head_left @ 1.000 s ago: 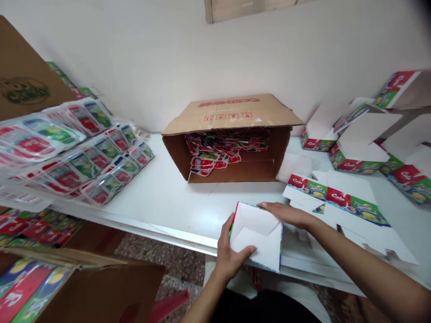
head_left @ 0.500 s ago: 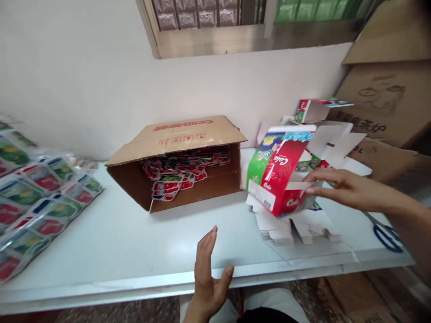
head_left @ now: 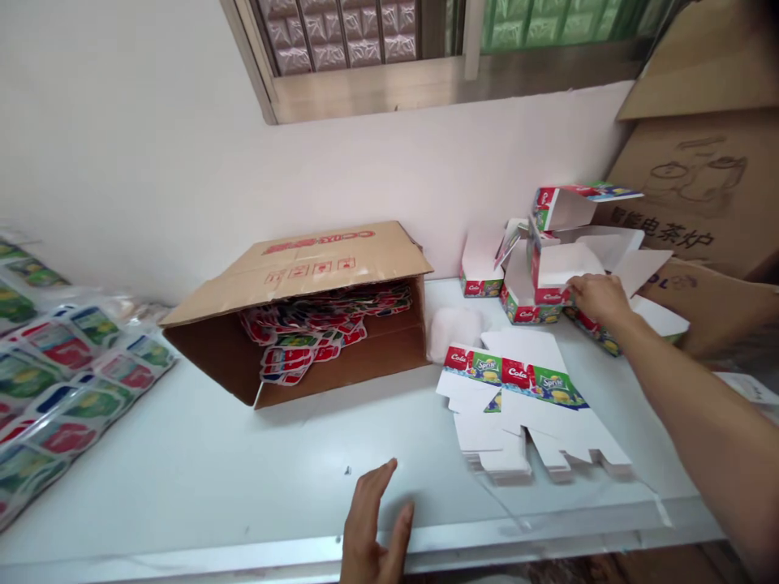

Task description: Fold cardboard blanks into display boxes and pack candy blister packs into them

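At the right back of the table, my right hand (head_left: pixel 601 302) is closed on the edge of a small printed carton (head_left: pixel 563 272), red and green with a white inside and its flaps up. That carton rests among several other open cartons (head_left: pixel 482 264). Nearer the front lies a stack of flat, unfolded carton blanks (head_left: pixel 511 414), the top one printed Cola and Sprite. My left hand (head_left: pixel 372 523) hovers over the table's front edge with thumb and fingers apart, holding nothing.
A brown cardboard box (head_left: pixel 346 272) lies on its side, its opening toward me, filled with printed pieces (head_left: pixel 292 357). Plastic-wrapped printed packs (head_left: pixel 73 381) are at the left. Large cardboard boxes (head_left: pixel 687 178) stand at the far right. A white packet (head_left: pixel 454 331) sits beside the brown box.
My right hand has carried the carton back and right, from above the blanks to the group of open cartons. My left hand stays open near the front edge. The view has shifted slightly.
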Motion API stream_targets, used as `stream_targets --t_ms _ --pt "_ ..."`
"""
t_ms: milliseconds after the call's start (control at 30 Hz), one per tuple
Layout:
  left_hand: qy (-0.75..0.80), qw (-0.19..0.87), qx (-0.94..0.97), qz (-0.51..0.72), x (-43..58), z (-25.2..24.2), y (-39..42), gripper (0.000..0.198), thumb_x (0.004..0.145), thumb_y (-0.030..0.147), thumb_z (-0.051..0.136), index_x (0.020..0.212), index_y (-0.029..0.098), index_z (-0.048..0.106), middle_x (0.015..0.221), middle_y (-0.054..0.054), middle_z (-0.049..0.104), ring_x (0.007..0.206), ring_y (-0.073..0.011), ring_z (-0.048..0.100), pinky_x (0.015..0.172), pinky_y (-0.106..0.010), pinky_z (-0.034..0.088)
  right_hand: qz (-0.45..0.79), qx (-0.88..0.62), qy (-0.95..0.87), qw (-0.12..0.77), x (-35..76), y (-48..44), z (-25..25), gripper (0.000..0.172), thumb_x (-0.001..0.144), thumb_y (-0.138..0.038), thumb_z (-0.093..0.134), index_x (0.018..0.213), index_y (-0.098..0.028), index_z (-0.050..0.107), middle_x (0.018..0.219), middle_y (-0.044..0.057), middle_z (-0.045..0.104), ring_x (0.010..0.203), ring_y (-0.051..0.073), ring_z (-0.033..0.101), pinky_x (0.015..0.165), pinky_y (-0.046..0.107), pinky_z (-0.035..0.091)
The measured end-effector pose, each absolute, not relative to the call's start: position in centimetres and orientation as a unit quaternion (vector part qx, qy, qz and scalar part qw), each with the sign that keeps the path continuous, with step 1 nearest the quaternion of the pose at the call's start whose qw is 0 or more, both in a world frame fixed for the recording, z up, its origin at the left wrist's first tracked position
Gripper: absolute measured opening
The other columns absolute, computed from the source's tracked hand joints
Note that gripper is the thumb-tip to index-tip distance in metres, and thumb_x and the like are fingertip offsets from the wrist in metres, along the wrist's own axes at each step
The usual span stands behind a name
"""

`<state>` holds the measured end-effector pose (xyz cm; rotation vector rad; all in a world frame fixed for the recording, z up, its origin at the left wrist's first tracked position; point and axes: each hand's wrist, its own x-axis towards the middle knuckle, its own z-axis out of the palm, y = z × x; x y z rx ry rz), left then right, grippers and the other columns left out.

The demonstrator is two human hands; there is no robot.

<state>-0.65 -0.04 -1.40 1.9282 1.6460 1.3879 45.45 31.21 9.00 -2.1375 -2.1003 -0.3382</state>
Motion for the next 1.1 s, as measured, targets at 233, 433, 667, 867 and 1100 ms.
stream_targets --t_ms 233,433,667,867,1100 --pt "0.564 0.145 0.654 0.483 -0.2 -2.2 0.9 0.030 0.088 0.031 0.055 0.117 0.027 0.060 0.104 -0.008 0.067 0.090 -0.0235 0.064 0.074 -0.037 0.058 -0.078 -0.770 -0.625 0.103 41.5 35.3 6.6 0.035 0.091 -0.014 0.036 0.120 -0.006 0.055 0.107 0.025 0.061 0.093 0.024 0.057 0.073 0.033 0.029" --pt "0.556 0.186 0.651 0.483 0.3 -2.7 1.5 0.022 0.089 0.031 0.054 0.107 0.026 0.065 0.096 -0.007 0.068 0.085 -0.0218 0.064 0.073 -0.035 0.058 -0.068 -0.783 -0.607 0.118 37.4 37.8 6.9 0.037 0.083 -0.009 0.043 0.118 -0.004 0.053 0.102 0.022 0.063 0.094 0.027 0.058 0.078 0.035 0.035" --pt "0.568 0.210 0.639 0.474 -0.8 -2.9 0.8 0.022 0.089 0.029 0.054 0.107 0.023 0.066 0.097 -0.009 0.068 0.089 -0.0221 0.064 0.076 -0.035 0.057 -0.071 -0.725 -0.599 0.332 34.7 35.1 9.4 0.038 0.083 -0.022 0.049 0.119 -0.011 0.052 0.112 0.019 0.056 0.107 0.029 0.050 0.090 0.043 0.036" --pt "0.634 0.318 0.553 0.437 -1.0 -1.6 1.3 0.025 0.089 0.038 0.054 0.103 0.021 0.068 0.100 -0.008 0.071 0.090 -0.0211 0.067 0.080 -0.033 0.056 0.489 -0.437 -0.511 0.556 29.7 24.3 9.0 0.045 0.071 -0.033 0.070 0.112 -0.025 0.054 0.080 -0.003 0.053 0.058 0.009 0.048 0.056 0.024 0.043" --pt "0.557 0.331 0.537 0.540 3.0 6.5 3.0 0.016 0.088 0.027 0.058 0.100 0.022 0.068 0.093 -0.003 0.070 0.085 -0.0155 0.066 0.079 -0.027 0.053 0.743 -0.215 -0.303 0.556 19.7 10.7 8.0 0.051 0.075 -0.016 0.070 0.121 -0.034 0.056 0.094 -0.002 0.056 0.063 0.005 0.046 0.060 0.018 0.045"
